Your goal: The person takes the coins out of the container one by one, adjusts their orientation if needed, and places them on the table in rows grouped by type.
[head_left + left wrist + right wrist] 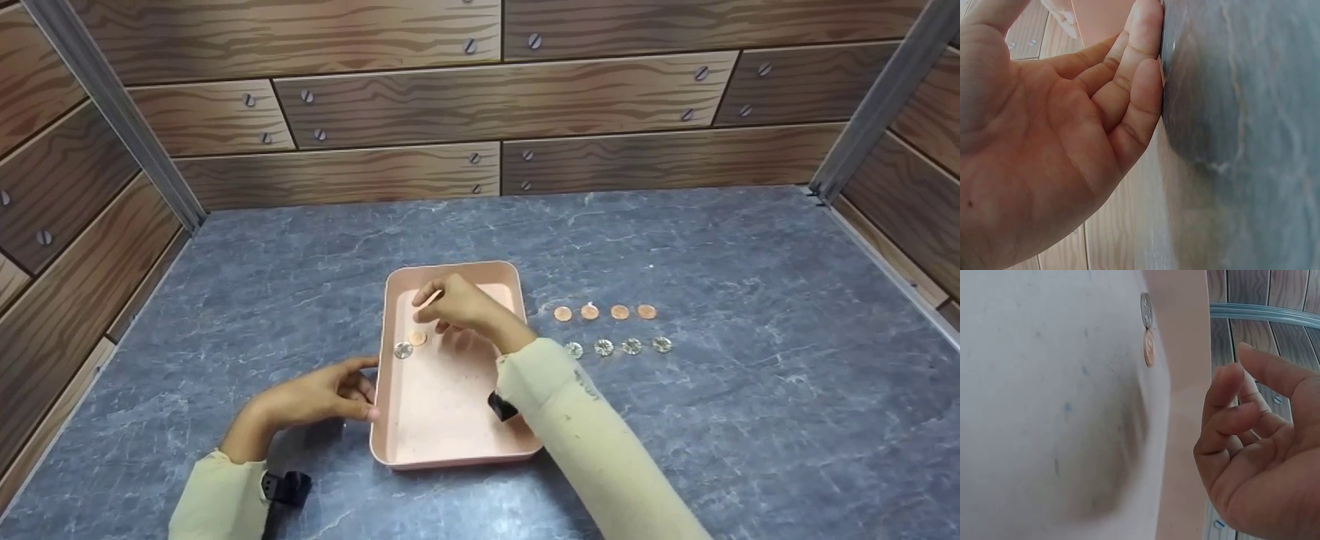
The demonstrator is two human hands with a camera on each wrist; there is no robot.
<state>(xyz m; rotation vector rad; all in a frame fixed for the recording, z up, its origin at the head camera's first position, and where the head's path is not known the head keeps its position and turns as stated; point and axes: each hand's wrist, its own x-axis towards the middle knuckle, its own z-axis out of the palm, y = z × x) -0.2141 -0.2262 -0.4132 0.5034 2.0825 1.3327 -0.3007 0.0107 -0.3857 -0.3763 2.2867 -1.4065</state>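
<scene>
A pink tray (pixel 450 420) lies lengthwise on the table. Inside it, near the left wall, a copper coin (pixel 418 339) and a silver coin (pixel 403 350) lie side by side, also plain in the right wrist view. Over the tray's far half hovers my right hand (pixel 461 304), above the two coins' level. Its fingers are loosely bent, and the right wrist view shows a gap between thumb and fingertips with nothing held. My left hand (pixel 319 394) rests on the table at the tray's left side, thumb tip at the outer wall and fingers loosely bent.
Right of the tray, several copper coins (pixel 619 312) form a row. Nearer to me runs a parallel row of several silver coins (pixel 631 346), its left end close to my right sleeve (pixel 559 382). Wood-patterned panels (pixel 390 165) bound the blue-grey table (pixel 750 420) at back and sides.
</scene>
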